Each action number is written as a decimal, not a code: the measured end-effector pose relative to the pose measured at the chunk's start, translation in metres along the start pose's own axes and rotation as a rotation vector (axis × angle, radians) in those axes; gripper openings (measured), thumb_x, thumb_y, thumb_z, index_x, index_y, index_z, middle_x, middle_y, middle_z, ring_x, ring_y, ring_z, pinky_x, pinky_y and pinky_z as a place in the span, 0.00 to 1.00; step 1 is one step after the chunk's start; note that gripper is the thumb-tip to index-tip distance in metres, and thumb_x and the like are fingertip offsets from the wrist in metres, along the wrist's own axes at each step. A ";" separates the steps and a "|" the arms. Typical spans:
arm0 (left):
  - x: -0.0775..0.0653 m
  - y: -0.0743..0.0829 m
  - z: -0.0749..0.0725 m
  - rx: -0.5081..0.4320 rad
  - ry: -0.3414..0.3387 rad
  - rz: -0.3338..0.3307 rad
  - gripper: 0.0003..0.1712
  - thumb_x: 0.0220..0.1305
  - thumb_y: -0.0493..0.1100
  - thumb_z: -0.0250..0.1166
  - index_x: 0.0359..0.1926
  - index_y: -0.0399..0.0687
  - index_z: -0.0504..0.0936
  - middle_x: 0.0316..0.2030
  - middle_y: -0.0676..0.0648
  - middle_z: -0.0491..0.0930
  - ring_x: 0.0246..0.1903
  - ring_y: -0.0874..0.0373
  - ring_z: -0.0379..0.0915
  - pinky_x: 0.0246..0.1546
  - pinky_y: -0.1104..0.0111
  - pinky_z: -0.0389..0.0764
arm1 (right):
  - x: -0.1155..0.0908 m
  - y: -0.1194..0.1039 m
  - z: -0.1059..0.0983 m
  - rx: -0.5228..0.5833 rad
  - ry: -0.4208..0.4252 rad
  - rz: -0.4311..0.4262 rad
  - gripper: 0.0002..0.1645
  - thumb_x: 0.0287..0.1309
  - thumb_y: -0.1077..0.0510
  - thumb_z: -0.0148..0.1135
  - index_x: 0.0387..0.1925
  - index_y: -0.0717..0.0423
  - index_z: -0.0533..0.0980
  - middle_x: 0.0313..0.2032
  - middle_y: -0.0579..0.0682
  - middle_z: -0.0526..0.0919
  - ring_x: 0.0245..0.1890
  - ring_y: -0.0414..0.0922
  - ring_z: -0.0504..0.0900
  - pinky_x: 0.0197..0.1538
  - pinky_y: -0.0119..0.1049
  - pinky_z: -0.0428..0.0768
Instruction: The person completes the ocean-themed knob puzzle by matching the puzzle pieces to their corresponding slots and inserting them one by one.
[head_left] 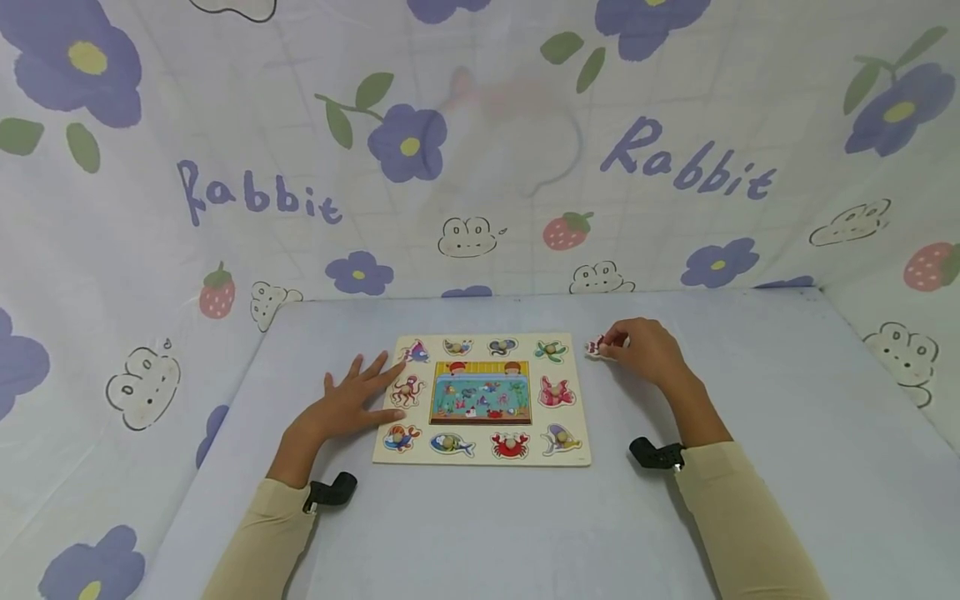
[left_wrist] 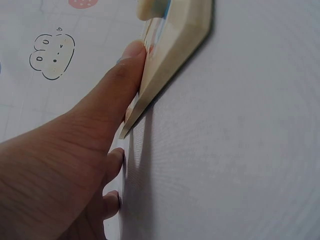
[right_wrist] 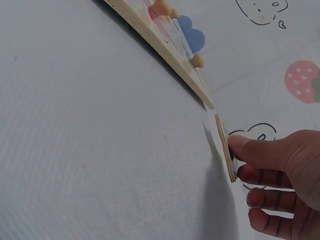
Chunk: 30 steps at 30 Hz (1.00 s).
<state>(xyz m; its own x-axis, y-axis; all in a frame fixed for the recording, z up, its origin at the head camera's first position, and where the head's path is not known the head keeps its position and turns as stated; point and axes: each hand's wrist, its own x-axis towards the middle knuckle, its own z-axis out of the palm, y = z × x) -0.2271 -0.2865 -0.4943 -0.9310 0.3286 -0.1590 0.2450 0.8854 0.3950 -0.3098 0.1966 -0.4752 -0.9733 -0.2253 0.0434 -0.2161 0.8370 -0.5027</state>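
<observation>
A wooden knob puzzle board [head_left: 480, 457] with sea-animal pieces lies on the table. My left hand [head_left: 348, 406] rests spread at its left edge, and in the left wrist view the thumb [left_wrist: 122, 70] lies along the board's top. Beyond the board's upper right corner, my right hand [head_left: 647, 354] pinches a small red-and-white puzzle piece [head_left: 595, 346] between thumb and fingers. In the right wrist view that wooden piece [right_wrist: 225, 147] shows edge-on, close to the board's corner, its knob mostly hidden by the fingertips.
Set into the board are a red crab piece [head_left: 510, 446], an octopus piece [head_left: 407, 391] and several others with wooden knobs. A printed curtain [head_left: 517, 192] stands behind the white table [head_left: 480, 533]. Each wrist wears a black camera.
</observation>
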 end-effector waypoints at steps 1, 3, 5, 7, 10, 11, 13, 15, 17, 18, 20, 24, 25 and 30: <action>0.000 0.000 0.000 0.002 -0.002 0.000 0.52 0.63 0.70 0.65 0.80 0.62 0.54 0.80 0.41 0.44 0.77 0.31 0.27 0.64 0.24 0.29 | 0.000 0.000 0.000 -0.001 0.004 -0.002 0.08 0.64 0.56 0.69 0.39 0.56 0.85 0.33 0.51 0.83 0.34 0.50 0.75 0.35 0.42 0.71; 0.001 -0.001 0.000 0.005 0.000 0.007 0.51 0.63 0.69 0.65 0.80 0.62 0.55 0.80 0.41 0.44 0.77 0.31 0.27 0.64 0.24 0.29 | 0.000 0.000 -0.001 0.000 0.009 -0.002 0.08 0.64 0.55 0.70 0.39 0.56 0.85 0.33 0.51 0.83 0.34 0.50 0.75 0.35 0.42 0.71; 0.001 -0.001 0.000 0.004 0.004 0.013 0.50 0.63 0.69 0.65 0.80 0.62 0.56 0.80 0.41 0.44 0.77 0.30 0.28 0.63 0.24 0.29 | -0.001 0.000 -0.001 0.000 0.013 0.000 0.08 0.64 0.55 0.70 0.39 0.56 0.85 0.33 0.52 0.84 0.34 0.50 0.75 0.35 0.41 0.71; 0.001 -0.001 0.000 0.003 0.008 0.016 0.50 0.63 0.69 0.66 0.80 0.62 0.57 0.80 0.41 0.44 0.77 0.30 0.28 0.63 0.24 0.29 | -0.001 -0.001 -0.001 0.002 0.013 0.002 0.08 0.64 0.55 0.70 0.38 0.56 0.85 0.33 0.52 0.84 0.34 0.50 0.75 0.35 0.41 0.71; 0.001 -0.001 0.000 -0.001 0.009 0.021 0.49 0.63 0.68 0.66 0.79 0.62 0.58 0.80 0.40 0.45 0.77 0.30 0.28 0.63 0.23 0.29 | -0.001 -0.002 -0.002 0.005 0.011 -0.003 0.09 0.64 0.55 0.70 0.39 0.56 0.85 0.33 0.52 0.83 0.34 0.50 0.75 0.34 0.41 0.71; 0.001 -0.001 0.000 0.000 0.007 0.019 0.49 0.63 0.68 0.66 0.79 0.62 0.58 0.80 0.40 0.45 0.77 0.30 0.28 0.63 0.23 0.29 | -0.001 -0.003 -0.002 0.007 0.013 -0.007 0.09 0.64 0.54 0.70 0.39 0.56 0.85 0.33 0.52 0.83 0.34 0.50 0.75 0.34 0.40 0.71; 0.001 -0.002 0.001 0.003 0.004 0.015 0.50 0.63 0.69 0.66 0.79 0.63 0.57 0.80 0.41 0.44 0.77 0.30 0.28 0.63 0.24 0.29 | -0.001 -0.004 -0.003 0.008 0.016 -0.018 0.08 0.64 0.54 0.69 0.39 0.56 0.85 0.33 0.51 0.83 0.33 0.49 0.74 0.33 0.40 0.70; 0.001 -0.003 0.001 0.005 0.002 0.013 0.50 0.63 0.69 0.66 0.79 0.64 0.57 0.80 0.41 0.44 0.77 0.30 0.28 0.63 0.24 0.29 | -0.002 -0.006 -0.004 0.010 0.020 -0.026 0.08 0.64 0.54 0.69 0.39 0.55 0.85 0.32 0.51 0.82 0.33 0.49 0.74 0.32 0.40 0.70; 0.002 -0.003 0.001 0.002 0.004 0.014 0.50 0.62 0.69 0.66 0.79 0.64 0.58 0.80 0.41 0.44 0.77 0.30 0.28 0.63 0.24 0.29 | -0.002 -0.009 -0.006 0.011 0.021 -0.029 0.08 0.64 0.54 0.69 0.39 0.55 0.85 0.32 0.50 0.82 0.32 0.49 0.74 0.31 0.40 0.71; 0.002 -0.003 0.001 0.001 0.004 0.012 0.49 0.62 0.69 0.66 0.79 0.64 0.58 0.80 0.41 0.44 0.77 0.30 0.28 0.63 0.24 0.29 | -0.002 -0.010 -0.006 0.010 0.021 -0.028 0.09 0.64 0.53 0.69 0.39 0.54 0.85 0.32 0.50 0.82 0.32 0.49 0.74 0.30 0.39 0.71; 0.002 -0.004 0.001 0.000 0.005 0.016 0.49 0.62 0.69 0.66 0.79 0.63 0.59 0.80 0.40 0.45 0.77 0.29 0.28 0.63 0.23 0.29 | -0.003 -0.014 -0.007 0.012 0.019 -0.025 0.09 0.65 0.53 0.69 0.40 0.54 0.86 0.33 0.50 0.82 0.32 0.49 0.74 0.30 0.39 0.71; 0.001 -0.003 0.001 0.008 0.003 0.023 0.48 0.62 0.69 0.66 0.78 0.64 0.60 0.80 0.39 0.45 0.77 0.29 0.29 0.63 0.23 0.30 | -0.004 -0.022 -0.007 0.008 0.015 -0.029 0.09 0.64 0.52 0.69 0.40 0.53 0.86 0.33 0.50 0.82 0.32 0.48 0.74 0.30 0.39 0.71; 0.001 -0.003 0.001 0.009 0.004 0.025 0.48 0.62 0.68 0.66 0.78 0.64 0.60 0.80 0.39 0.45 0.77 0.29 0.29 0.63 0.23 0.30 | -0.004 -0.024 -0.008 0.006 0.016 -0.033 0.09 0.64 0.52 0.70 0.40 0.53 0.86 0.33 0.49 0.82 0.32 0.48 0.74 0.30 0.39 0.72; 0.002 -0.003 0.001 0.008 0.008 0.030 0.47 0.63 0.68 0.67 0.78 0.66 0.60 0.80 0.41 0.44 0.77 0.30 0.29 0.63 0.23 0.30 | -0.007 -0.036 -0.011 -0.001 0.024 -0.061 0.10 0.64 0.51 0.70 0.40 0.52 0.85 0.32 0.48 0.81 0.31 0.48 0.75 0.29 0.38 0.72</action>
<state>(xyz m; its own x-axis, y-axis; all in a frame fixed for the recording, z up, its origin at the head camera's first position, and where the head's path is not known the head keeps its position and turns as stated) -0.2293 -0.2880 -0.4961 -0.9253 0.3523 -0.1401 0.2748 0.8778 0.3924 -0.2958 0.1737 -0.4477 -0.9598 -0.2641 0.0947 -0.2755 0.8227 -0.4973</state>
